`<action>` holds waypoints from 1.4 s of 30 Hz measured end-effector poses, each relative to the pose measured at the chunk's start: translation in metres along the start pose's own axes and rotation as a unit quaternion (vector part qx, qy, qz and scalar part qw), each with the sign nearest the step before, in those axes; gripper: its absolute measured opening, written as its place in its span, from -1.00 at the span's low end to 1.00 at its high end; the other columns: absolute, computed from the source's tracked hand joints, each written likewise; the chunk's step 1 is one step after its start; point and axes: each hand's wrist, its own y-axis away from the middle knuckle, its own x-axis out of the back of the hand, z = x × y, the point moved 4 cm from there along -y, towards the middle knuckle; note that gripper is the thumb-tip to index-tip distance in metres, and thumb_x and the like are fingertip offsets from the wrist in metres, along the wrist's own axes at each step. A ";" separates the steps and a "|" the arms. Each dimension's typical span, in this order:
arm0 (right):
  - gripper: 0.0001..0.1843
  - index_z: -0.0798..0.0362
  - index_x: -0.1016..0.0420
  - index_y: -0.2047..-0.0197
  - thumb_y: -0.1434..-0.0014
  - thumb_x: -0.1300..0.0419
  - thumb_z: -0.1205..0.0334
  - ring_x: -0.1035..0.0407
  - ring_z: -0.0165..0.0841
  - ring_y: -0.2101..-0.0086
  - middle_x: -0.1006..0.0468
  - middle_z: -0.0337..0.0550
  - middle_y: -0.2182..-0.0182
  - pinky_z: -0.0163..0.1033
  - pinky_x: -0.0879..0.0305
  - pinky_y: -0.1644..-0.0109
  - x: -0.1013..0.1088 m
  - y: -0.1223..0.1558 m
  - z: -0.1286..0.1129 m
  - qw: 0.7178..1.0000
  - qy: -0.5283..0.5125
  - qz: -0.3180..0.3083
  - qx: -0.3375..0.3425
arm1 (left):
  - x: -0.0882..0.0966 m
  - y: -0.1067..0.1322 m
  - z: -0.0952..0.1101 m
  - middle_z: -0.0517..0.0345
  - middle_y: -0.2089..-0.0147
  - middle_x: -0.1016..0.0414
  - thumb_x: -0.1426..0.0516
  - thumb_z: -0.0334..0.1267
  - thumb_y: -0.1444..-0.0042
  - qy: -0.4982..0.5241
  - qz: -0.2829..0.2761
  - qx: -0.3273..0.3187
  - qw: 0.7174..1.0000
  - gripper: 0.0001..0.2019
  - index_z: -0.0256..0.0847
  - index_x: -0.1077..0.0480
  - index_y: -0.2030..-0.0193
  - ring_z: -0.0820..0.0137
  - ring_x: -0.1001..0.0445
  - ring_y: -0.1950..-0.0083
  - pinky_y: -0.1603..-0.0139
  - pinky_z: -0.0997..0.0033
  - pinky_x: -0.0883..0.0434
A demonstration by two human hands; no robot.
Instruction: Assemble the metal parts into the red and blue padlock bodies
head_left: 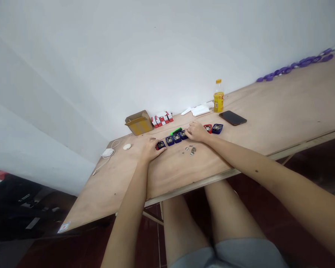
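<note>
On the wooden table, several small square blue cases (176, 138) with metal parts inside stand in a slanted row. At the row's left, my left hand (150, 150) has its thumb and fingers around a small dark blue case with red at its side (160, 145). My right hand (198, 131) is curled at the other end, its fingertips against the last blue case (183, 134) of the row. Just behind the row lies a green and black screwdriver (176, 131). Small loose metal parts (193, 151) are scattered in front. A red case (208, 128) and another blue case (217, 128) sit right of my right hand.
An open cardboard box (139, 124) and red-white small boxes (162, 119) stand near the wall. White papers (200, 110), a yellow-labelled bottle (218, 98) and a phone (233, 118) are behind right. Left are a white round disc (127, 146) and a cabled charger (108, 152). Purple items (304, 62) lie far right.
</note>
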 end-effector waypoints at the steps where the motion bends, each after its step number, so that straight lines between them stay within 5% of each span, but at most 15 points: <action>1: -0.47 0.15 -0.74 0.39 -0.47 -0.02 0.21 -0.41 -0.09 0.31 -0.67 0.16 0.43 0.09 -0.22 -0.04 0.000 0.000 0.001 1.000 0.002 0.000 -0.003 | -0.001 -0.001 0.000 -0.11 0.01 -0.65 -0.33 0.06 -0.20 0.004 -0.002 0.000 1.000 -0.60 -0.15 -0.58 -0.03 -0.05 -0.51 -0.19 -0.28 -0.15 -0.49; 9: -0.48 0.20 -0.76 0.36 -0.45 -0.03 0.23 -0.41 -0.11 0.35 -0.70 0.20 0.39 0.06 -0.23 -0.02 0.002 -0.002 0.005 1.000 0.016 0.004 -0.022 | -0.007 -0.003 -0.001 -0.14 -0.06 -0.64 -0.36 0.09 -0.16 0.018 -0.016 0.031 0.999 -0.51 -0.17 -0.51 -0.10 -0.06 -0.52 -0.17 -0.27 -0.14 -0.47; 13: -0.48 0.14 -0.72 0.40 -0.45 -0.02 0.22 -0.36 -0.13 0.37 -0.65 0.13 0.43 0.07 -0.23 -0.05 0.005 -0.003 0.004 1.000 -0.001 0.024 -0.013 | 0.001 -0.004 0.011 -0.10 -0.07 -0.61 -0.40 0.09 -0.12 0.027 0.030 0.023 0.999 -0.50 -0.15 -0.49 -0.08 -0.04 -0.53 -0.20 -0.29 -0.08 -0.48; 24: -0.51 0.07 -0.58 0.13 -0.48 -0.13 -0.20 -0.41 -0.06 0.14 -0.62 0.09 0.20 0.02 -0.31 -0.06 0.015 -0.001 -0.037 0.979 -0.139 0.058 0.138 | -0.023 -0.015 0.049 -0.16 -0.25 -0.48 -0.35 -0.07 -0.22 0.088 0.109 -0.038 0.989 -0.42 -0.18 -0.40 -0.33 0.04 -0.52 -0.32 -0.39 0.01 -0.49; 31: -0.61 0.09 -0.47 -0.20 -0.41 -0.25 0.07 -0.48 0.00 -0.05 -0.58 0.17 -0.07 0.05 -0.45 -0.13 0.010 -0.001 -0.049 0.959 -0.175 0.088 0.203 | -0.028 -0.014 0.048 -0.17 -0.25 -0.55 -0.39 -0.23 -0.12 0.093 0.155 -0.077 0.980 -0.37 -0.19 -0.41 -0.33 0.03 -0.53 -0.31 -0.38 -0.03 -0.50; 36: -0.56 0.09 -0.43 -0.29 -0.39 -0.20 0.21 -0.51 -0.02 -0.10 -0.61 0.15 -0.14 0.04 -0.47 -0.17 0.009 0.001 -0.054 0.951 -0.188 0.094 0.225 | -0.027 -0.013 0.054 -0.14 -0.11 -0.58 -0.39 -0.24 -0.10 0.126 0.161 -0.068 0.977 -0.50 -0.23 -0.51 -0.19 0.13 -0.60 -0.10 -0.12 0.11 -0.61; 42: -0.70 0.10 -0.55 -0.07 -0.51 -0.01 0.23 -0.49 -0.09 0.07 -0.66 0.08 0.09 0.00 -0.40 -0.07 -0.004 -0.004 -0.049 0.964 -0.148 0.069 0.208 | -0.023 -0.017 0.060 -0.10 -0.03 -0.67 -0.45 -0.12 -0.09 0.182 0.161 -0.005 0.970 -0.56 -0.19 -0.59 -0.09 0.11 -0.62 -0.08 -0.11 0.08 -0.58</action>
